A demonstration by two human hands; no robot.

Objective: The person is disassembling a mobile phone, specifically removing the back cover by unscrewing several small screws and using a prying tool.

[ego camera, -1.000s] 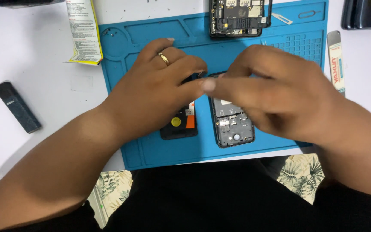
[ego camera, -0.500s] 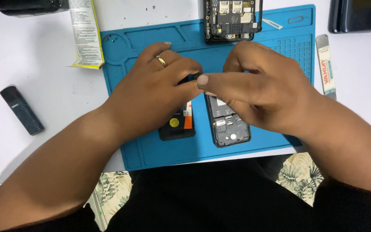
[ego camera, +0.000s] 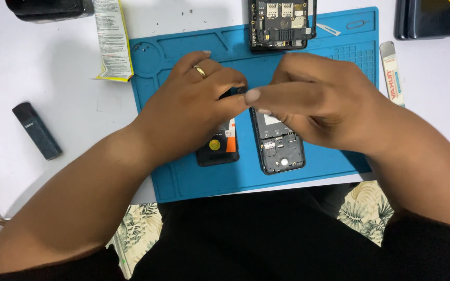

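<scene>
Left hand (ego camera: 194,106) and right hand (ego camera: 319,99) meeting above opened phone (ego camera: 278,143) on blue mat (ego camera: 183,177); both grips curled; held item, if any, hidden.

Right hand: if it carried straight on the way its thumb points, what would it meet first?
The right hand points toward the person's left, thumb tip already at the left hand. It would probably press into those fingers first; depth between them is unclear.
</scene>
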